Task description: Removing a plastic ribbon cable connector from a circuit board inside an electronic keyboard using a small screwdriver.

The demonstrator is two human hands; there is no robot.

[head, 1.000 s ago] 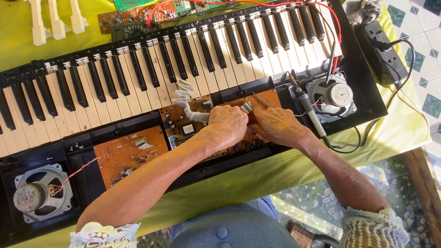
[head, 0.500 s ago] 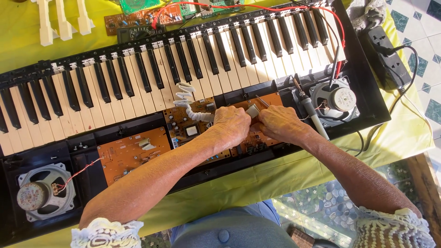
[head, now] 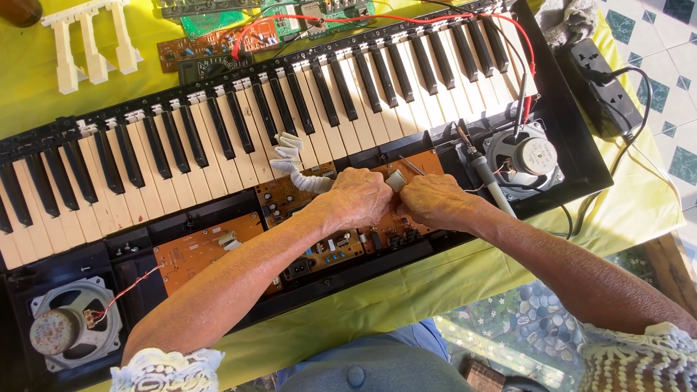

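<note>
Opened electronic keyboard lying diagonally across frame, on yellow-green cloth-covered surface. Black and white keys exposed along upper half; lower casing open, showing brown circuit boards.

Left hand at centre of frame, knuckles up, fingers curled and pinching a small grey plug-like connector. Right hand just beside it on the right, fingers bent and closed toward same connector, touching it. Both hands resting over the central circuit board.

White ribbon cable curling from keybed down to board, just left of left hand. Second orange-brown circuit board at lower left of casing. Round speaker in lower left corner, red wire attached. Another speaker at right of casing. Soldering iron lying between right hand and that speaker, tip pointing up-left. Red wire running along top edge of keys.

Loose white keys at upper left on surface. Small green and brown boards at top centre. Black power strip at upper right, cable trailing down.
</note>
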